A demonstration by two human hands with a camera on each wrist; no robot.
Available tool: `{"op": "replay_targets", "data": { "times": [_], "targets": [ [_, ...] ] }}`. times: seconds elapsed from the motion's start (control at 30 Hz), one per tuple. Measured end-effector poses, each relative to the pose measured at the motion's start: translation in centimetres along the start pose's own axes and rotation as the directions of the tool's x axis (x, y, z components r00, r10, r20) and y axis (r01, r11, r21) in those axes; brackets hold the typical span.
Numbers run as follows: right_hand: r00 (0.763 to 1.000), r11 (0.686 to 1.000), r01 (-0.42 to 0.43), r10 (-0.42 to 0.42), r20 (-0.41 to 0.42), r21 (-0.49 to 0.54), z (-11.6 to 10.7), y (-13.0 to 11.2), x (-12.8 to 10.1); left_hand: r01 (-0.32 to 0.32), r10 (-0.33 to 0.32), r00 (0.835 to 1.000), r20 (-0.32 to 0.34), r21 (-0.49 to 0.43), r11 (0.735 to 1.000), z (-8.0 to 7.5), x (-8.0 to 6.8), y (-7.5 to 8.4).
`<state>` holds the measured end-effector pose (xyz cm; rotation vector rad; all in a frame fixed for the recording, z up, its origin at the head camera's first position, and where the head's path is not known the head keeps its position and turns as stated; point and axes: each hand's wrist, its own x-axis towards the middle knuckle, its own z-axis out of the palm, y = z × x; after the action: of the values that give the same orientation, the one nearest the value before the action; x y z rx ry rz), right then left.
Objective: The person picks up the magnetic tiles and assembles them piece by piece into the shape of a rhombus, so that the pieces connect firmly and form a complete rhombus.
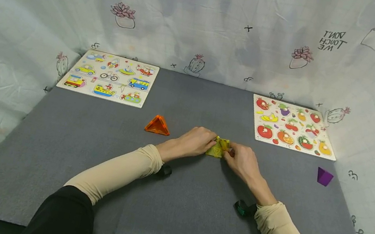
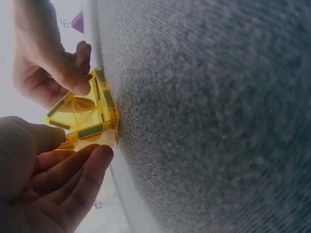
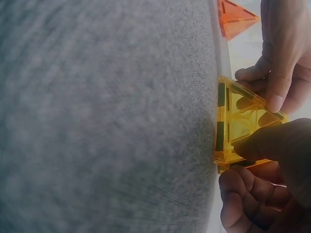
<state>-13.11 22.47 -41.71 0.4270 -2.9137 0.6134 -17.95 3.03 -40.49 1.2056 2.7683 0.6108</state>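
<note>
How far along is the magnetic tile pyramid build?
Done: orange pyramid and purple pyramid stand finished on the grey mat. In hand: left hand and right hand both pinch the yellow tile pyramid, resting on the mat. Left: closing it, if any face remains open; can't tell.

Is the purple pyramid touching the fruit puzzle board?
No, the purple pyramid sits alone on the grey mat, with a clear gap between it and the fruit puzzle board.

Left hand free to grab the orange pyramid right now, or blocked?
Probably not at once: the left hand grips the yellow magnetic-tile pyramid together with the right hand. The orange pyramid sits close by on bare mat, nothing between.
</note>
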Motion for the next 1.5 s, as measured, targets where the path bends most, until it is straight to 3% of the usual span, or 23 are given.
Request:
{"op": "replay_targets", "data": {
  "times": [0.43,0.67,0.8,1.0,1.17,1.37,1.5],
  "targets": [
    [1.0,1.0,-0.01,0.01,0.03,0.014,0.4,-0.3,0.0,-0.008,0.008,1.0,0.011,0.01,1.0,-0.1,-0.5,-0.6],
    [0.998,0.999,0.0,-0.002,0.061,0.034,-0.2,0.0,-0.2,0.028,-0.027,0.999,0.033,-0.047,0.999,-1.1,-1.8,-1.9],
    [0.997,0.998,0.029,-0.033,0.065,0.061,-0.8,0.1,-0.2,0.033,-0.034,0.999,-0.02,-0.036,0.999,-2.4,-2.7,-2.9],
    [0.996,0.988,0.067,-0.074,0.048,0.14,-1.4,-0.1,0.4,0.03,-0.023,0.984,-0.174,0.036,0.999,-5.3,-4.5,-4.4],
    [0.993,0.977,0.097,-0.108,0.052,0.188,-1.6,-0.3,0.9,0.105,-0.097,0.97,-0.223,0.025,0.994,-7.5,-6.0,-6.1],
    [0.99,0.965,0.129,-0.138,0.025,0.228,-1.2,-0.3,1.3,0.203,-0.209,0.965,-0.156,-0.054,0.978,-9.0,-7.6,-7.9],
    [0.986,0.953,0.163,-0.165,-0.015,0.254,-1.0,-0.1,1.4,0.251,-0.258,0.959,-0.114,-0.075,0.965,-8.7,-8.0,-8.5]
  ]
}}
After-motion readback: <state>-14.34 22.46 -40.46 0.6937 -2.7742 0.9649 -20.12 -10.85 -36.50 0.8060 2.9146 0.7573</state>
